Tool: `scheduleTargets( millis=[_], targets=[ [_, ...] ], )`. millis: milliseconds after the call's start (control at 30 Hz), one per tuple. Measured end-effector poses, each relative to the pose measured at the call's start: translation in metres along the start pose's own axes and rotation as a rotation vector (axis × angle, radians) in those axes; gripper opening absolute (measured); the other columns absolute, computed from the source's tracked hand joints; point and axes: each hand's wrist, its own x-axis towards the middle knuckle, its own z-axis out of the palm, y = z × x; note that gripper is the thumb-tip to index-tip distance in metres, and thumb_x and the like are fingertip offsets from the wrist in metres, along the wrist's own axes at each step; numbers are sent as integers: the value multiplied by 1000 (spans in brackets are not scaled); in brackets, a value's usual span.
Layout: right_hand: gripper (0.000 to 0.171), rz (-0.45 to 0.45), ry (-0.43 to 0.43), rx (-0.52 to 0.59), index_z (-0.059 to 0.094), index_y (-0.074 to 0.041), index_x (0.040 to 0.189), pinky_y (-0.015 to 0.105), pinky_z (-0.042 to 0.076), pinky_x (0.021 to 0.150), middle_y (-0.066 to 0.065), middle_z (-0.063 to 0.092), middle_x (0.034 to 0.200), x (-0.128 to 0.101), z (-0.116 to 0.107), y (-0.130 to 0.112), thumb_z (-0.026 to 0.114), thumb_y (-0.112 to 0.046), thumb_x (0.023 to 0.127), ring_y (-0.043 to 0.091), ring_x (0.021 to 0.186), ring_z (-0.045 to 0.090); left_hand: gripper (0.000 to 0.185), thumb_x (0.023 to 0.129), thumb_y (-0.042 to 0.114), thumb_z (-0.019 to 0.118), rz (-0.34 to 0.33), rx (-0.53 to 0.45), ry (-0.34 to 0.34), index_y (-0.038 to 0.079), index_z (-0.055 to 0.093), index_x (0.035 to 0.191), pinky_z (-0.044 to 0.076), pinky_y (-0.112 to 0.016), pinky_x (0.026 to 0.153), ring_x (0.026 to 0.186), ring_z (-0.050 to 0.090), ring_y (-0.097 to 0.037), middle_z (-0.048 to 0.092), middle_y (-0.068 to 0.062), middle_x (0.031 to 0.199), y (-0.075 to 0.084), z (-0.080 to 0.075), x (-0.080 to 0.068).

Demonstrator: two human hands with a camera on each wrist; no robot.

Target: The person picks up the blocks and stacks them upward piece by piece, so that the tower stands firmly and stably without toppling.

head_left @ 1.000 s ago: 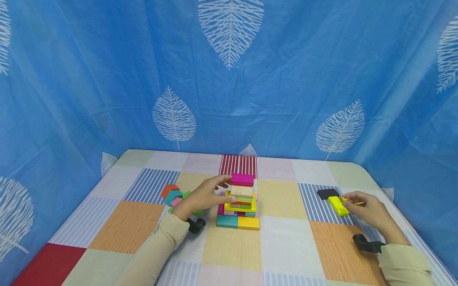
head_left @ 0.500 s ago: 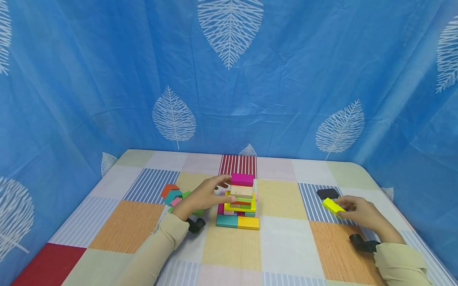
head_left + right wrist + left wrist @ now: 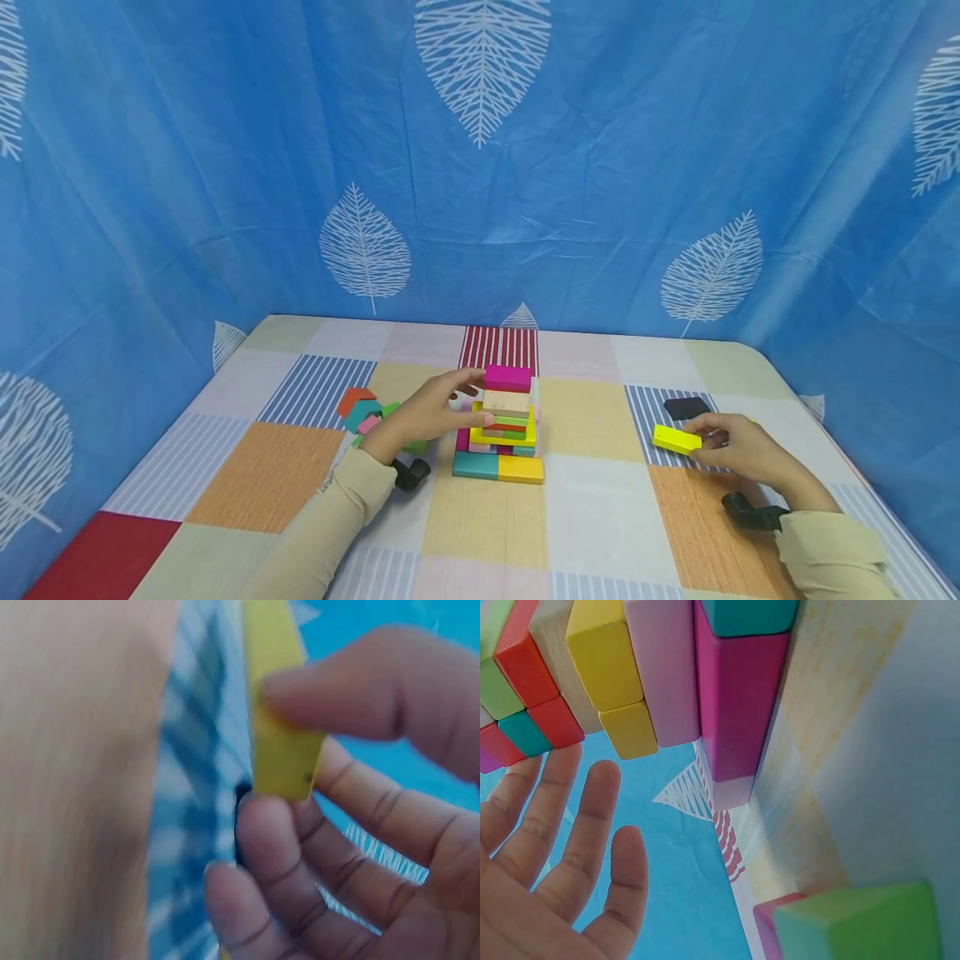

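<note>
A tower of coloured wooden blocks (image 3: 504,435) stands mid-table, with a magenta block (image 3: 508,377) on top and a teal block (image 3: 476,466) low at the front. My left hand (image 3: 431,410) is at its left side, fingers loosely extended; in the left wrist view its fingertips (image 3: 604,776) are close to or touching the blocks. Over to the right, my right hand (image 3: 742,452) pinches a yellow wooden block (image 3: 677,439) by one end. In the right wrist view the thumb presses the block's face (image 3: 281,761), the other fingers lying behind and below.
Several loose blocks, among them an orange one (image 3: 356,398) and a teal one (image 3: 363,414), lie left of the tower, partly hidden by the left forearm. A black block (image 3: 686,407) rests on the striped patch behind the right hand. Blue curtain (image 3: 585,208) surrounds the table.
The right hand has taken hold of the yellow block, turned it and brought it left. The left hand and the tower have stayed in place.
</note>
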Motion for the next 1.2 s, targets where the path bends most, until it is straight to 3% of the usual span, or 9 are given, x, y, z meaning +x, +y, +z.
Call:
scheduleTargets(
  millis=[100,233,333,567,867,1200],
  targets=[
    [34,-87,14,63,74,8,120,26,59,75,23,72,117,0,4,-14,82,-1,89,21,94,65,68,99,28,80,-3,-1,-1,0,53,154,49,-56,113,131,60,-35,64,-15,145,1,0,0],
    [31,-235,50,183,75,6,121,22,58,78,15,73,116,1,14,-34,80,2,91,8,92,63,67,98,28,81,-7,-6,0,1,54,154,49,-56,112,131,60,-34,64,-15,145,2,0,0],
    [30,-351,78,259,74,9,121,21,59,77,8,75,113,3,21,-50,78,7,91,5,91,65,68,98,28,81,-20,-14,-1,1,54,154,49,-56,113,131,60,-34,64,-15,145,4,0,0],
    [33,-477,160,358,72,9,122,18,59,83,-16,72,115,7,37,-82,78,12,90,4,94,69,68,99,28,80,-36,-14,-4,1,52,155,48,-56,114,133,60,-34,63,-15,147,6,1,-1],
    [32,-510,221,367,76,3,119,18,58,89,12,75,112,19,53,-119,82,9,89,7,94,69,68,99,28,80,-26,-17,-2,-1,53,154,49,-57,113,132,60,-35,63,-16,146,4,0,-2],
    [30,-584,241,343,76,2,116,21,59,90,13,76,110,38,72,-146,84,7,87,11,93,69,66,99,26,81,-20,-17,-5,1,54,154,48,-56,114,132,60,-34,63,-15,146,4,-1,-1]
  ],
)
